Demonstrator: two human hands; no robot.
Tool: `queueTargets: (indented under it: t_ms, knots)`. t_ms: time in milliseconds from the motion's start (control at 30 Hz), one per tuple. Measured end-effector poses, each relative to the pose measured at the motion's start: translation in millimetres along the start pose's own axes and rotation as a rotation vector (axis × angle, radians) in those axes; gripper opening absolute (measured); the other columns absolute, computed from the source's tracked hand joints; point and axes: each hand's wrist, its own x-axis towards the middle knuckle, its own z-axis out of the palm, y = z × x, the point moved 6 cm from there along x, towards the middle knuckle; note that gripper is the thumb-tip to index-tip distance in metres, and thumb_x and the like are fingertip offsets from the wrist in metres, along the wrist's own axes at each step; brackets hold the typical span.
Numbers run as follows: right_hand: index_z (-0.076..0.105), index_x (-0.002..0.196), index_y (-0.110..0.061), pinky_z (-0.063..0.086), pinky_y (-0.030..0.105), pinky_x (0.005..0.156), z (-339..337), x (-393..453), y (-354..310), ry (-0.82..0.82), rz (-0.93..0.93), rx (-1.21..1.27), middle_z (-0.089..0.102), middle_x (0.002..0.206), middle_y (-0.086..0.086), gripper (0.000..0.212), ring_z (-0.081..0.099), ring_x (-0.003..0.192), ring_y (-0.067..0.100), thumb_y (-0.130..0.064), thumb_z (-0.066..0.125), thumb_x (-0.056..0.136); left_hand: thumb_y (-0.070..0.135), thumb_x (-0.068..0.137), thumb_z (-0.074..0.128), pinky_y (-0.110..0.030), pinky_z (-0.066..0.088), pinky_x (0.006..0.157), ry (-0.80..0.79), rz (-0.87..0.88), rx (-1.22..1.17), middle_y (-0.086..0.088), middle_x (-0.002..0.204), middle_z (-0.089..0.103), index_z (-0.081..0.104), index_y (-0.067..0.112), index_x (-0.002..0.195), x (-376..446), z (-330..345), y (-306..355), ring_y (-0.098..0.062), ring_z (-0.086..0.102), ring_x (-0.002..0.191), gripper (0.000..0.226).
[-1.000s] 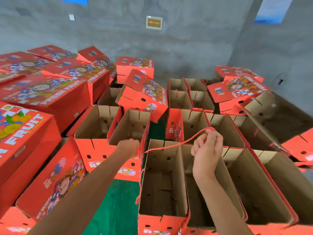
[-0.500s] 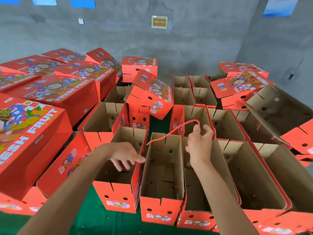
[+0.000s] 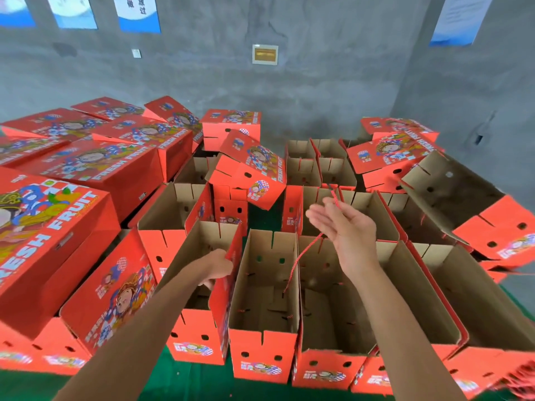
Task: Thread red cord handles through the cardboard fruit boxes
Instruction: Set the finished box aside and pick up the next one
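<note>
Open red cardboard fruit boxes with brown insides stand in rows on a green surface. My left hand (image 3: 216, 267) grips the top edge of the red wall between the left open box (image 3: 197, 340) and the middle open box (image 3: 265, 347). My right hand (image 3: 344, 224) is raised above the boxes, palm up and fingers loosely spread. A red cord (image 3: 301, 260) passes through its fingers. A short end sticks up above the fingers, and the rest hangs down to the inside of the middle box's right wall.
Closed printed "FRESH FRUIT" boxes (image 3: 95, 169) are stacked at the left and back. More open boxes (image 3: 434, 299) fill the right side, and one box (image 3: 252, 172) lies tilted in the middle. A grey concrete wall (image 3: 318, 91) stands behind.
My left hand went from spread fingers to gripping the box wall. My right hand opened and turned palm up, and the cord now hangs slack towards the middle box. The view has tilted upward.
</note>
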Motion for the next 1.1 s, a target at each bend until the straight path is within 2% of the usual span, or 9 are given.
queueTargets:
  t_ms: [200,333,433,500,600,767,933,1000,1100]
  knots:
    - [0.074,0.098,-0.017,0.059,0.023,0.057,0,-4,0,-0.052,0.051,-0.415,0.075,0.074,0.000,0.038,0.071,0.062,0.013,-0.048,0.052,0.104,0.023,0.095,0.058,-0.044,0.055,0.098,0.286,0.133,0.059,-0.011,0.121,0.070,0.068,0.012,0.122,-44,-61,41,-0.030,0.066,0.108,0.031]
    - [0.073,0.102,-0.011,0.062,0.027,0.062,19,-2,4,-0.102,0.129,-0.324,0.076,0.079,0.003,0.037,0.073,0.068,0.017,-0.040,0.052,0.107,0.010,0.092,0.053,-0.035,0.054,0.084,0.430,0.224,0.064,-0.007,0.107,0.070,0.067,0.009,0.123,-99,-99,93,-0.022,0.065,0.088,0.034]
    - [0.073,0.112,-0.015,0.063,0.027,0.066,36,-5,3,-0.134,0.139,-0.278,0.079,0.089,0.002,0.023,0.077,0.077,0.019,-0.033,0.062,0.104,0.009,0.088,0.049,-0.039,0.056,0.090,0.525,0.338,0.083,-0.007,0.113,0.070,0.060,0.019,0.131,-150,-117,140,-0.026,0.067,0.098,0.045]
    - [0.072,0.116,-0.016,0.062,0.026,0.066,44,-5,-4,-0.114,0.069,-0.275,0.079,0.090,0.001,0.023,0.076,0.075,0.017,-0.032,0.064,0.102,0.009,0.087,0.048,-0.038,0.059,0.084,0.555,0.421,0.061,-0.003,0.104,0.073,0.064,0.026,0.118,-184,-123,170,-0.024,0.069,0.092,0.039]
    - [0.070,0.119,-0.016,0.060,0.023,0.068,50,-9,-26,-0.100,-0.079,-0.308,0.078,0.092,-0.001,0.026,0.075,0.080,0.015,-0.034,0.061,0.103,0.007,0.085,0.053,-0.029,0.060,0.064,0.549,0.532,-0.009,0.002,0.086,0.075,0.065,0.028,0.091,-226,-120,209,-0.017,0.072,0.076,0.024]
    - [0.057,0.115,-0.024,0.053,0.009,0.066,38,-21,-70,-0.167,-0.238,-0.520,0.072,0.104,-0.011,0.028,0.070,0.094,-0.008,-0.048,0.045,0.106,-0.003,0.087,0.055,-0.022,0.057,0.053,0.478,0.663,-0.158,0.004,0.076,0.074,0.069,0.021,0.090,-272,-92,265,-0.010,0.070,0.061,0.029]
    - [0.057,0.119,-0.021,0.049,0.007,0.073,-35,-38,-120,0.063,-0.374,-0.609,0.068,0.108,-0.010,0.032,0.065,0.099,-0.007,-0.044,0.037,0.110,-0.005,0.085,0.058,-0.024,0.057,0.053,0.346,0.731,-0.195,-0.002,0.079,0.075,0.072,0.017,0.096,-290,-30,326,-0.012,0.069,0.058,0.029]
    - [0.058,0.108,-0.020,0.046,0.010,0.071,-75,-48,-143,0.174,-0.419,-0.643,0.068,0.099,-0.010,0.028,0.065,0.094,-0.003,-0.040,0.039,0.111,-0.005,0.084,0.057,-0.024,0.057,0.054,0.313,0.774,-0.186,-0.005,0.081,0.074,0.073,0.014,0.097,-297,3,352,-0.015,0.068,0.060,0.028]
    - [0.050,0.088,-0.022,0.045,0.031,0.068,-138,-66,-176,0.280,-0.506,-0.685,0.063,0.083,-0.006,0.028,0.060,0.077,0.003,-0.033,0.041,0.112,-0.004,0.083,0.058,-0.030,0.060,0.060,0.245,0.811,-0.194,-0.013,0.090,0.077,0.073,0.011,0.105,-305,56,394,-0.022,0.072,0.068,0.030]
